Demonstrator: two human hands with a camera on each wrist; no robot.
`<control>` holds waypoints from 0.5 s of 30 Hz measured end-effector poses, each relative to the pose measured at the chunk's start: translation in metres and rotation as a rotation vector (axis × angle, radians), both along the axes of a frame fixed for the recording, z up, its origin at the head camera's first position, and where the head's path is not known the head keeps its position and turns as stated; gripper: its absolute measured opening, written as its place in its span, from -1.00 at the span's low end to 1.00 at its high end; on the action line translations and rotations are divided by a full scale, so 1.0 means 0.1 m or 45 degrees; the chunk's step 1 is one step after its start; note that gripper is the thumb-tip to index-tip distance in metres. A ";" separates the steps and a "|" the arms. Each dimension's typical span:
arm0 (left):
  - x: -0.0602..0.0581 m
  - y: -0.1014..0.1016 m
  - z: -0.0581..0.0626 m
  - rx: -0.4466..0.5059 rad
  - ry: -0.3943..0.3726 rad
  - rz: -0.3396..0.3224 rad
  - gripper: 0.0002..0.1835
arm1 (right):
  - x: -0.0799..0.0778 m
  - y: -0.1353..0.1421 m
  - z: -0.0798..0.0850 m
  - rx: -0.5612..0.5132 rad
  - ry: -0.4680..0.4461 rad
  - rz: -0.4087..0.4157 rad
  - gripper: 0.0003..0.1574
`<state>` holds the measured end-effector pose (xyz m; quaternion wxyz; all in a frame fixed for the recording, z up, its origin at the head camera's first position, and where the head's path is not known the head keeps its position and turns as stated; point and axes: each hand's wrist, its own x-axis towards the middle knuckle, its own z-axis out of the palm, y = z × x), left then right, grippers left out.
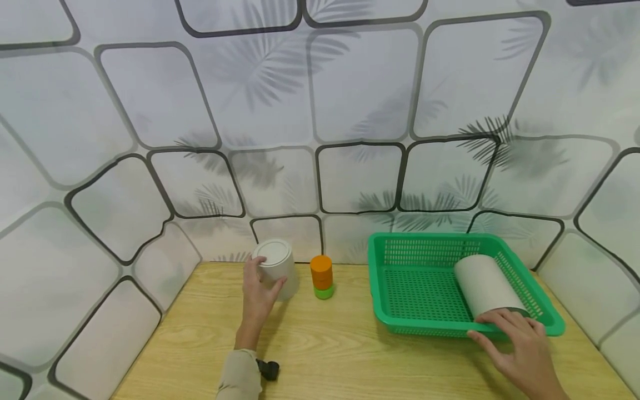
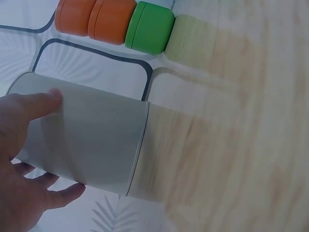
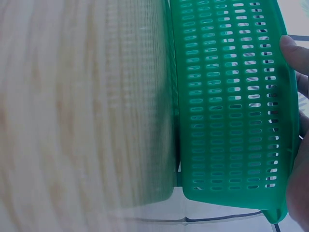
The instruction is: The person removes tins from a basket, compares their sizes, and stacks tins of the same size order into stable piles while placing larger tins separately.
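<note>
At the left, a pale grey-white can with a ridged lid stands upright on the wooden table. My left hand holds it around its side, thumb on one side and fingers on the other; the left wrist view shows the thumb lying on the can wall. On the right, my right hand grips the front rim of a green plastic basket, fingers over the inside and thumb outside. Inside the basket a white cylinder lies on its side, its near end close to those fingers.
Between can and basket stands a small stack of two orange round pieces on a green one. A patterned wall covering rises behind the table. A black strap piece shows by the left sleeve.
</note>
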<state>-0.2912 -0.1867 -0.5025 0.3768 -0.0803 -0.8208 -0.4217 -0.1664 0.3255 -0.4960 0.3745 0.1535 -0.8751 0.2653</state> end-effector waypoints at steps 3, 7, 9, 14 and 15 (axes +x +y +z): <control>0.01 -0.01 0.01 0.001 0.012 -0.007 -0.17 | 0.00 0.00 0.00 -0.001 0.002 0.005 -0.49; 0.02 -0.04 0.04 0.027 0.030 -0.018 -0.17 | 0.00 0.00 -0.01 0.001 -0.001 0.000 -0.50; 0.03 -0.05 0.07 0.037 0.045 -0.026 -0.18 | 0.00 0.00 -0.02 0.004 0.000 -0.005 -0.50; 0.05 -0.10 0.19 -0.020 0.083 -0.033 -0.22 | -0.01 0.00 -0.01 0.009 0.010 -0.001 -0.50; 0.05 -0.11 0.22 -0.034 0.085 -0.035 -0.23 | -0.01 0.01 -0.01 0.009 0.011 -0.001 -0.50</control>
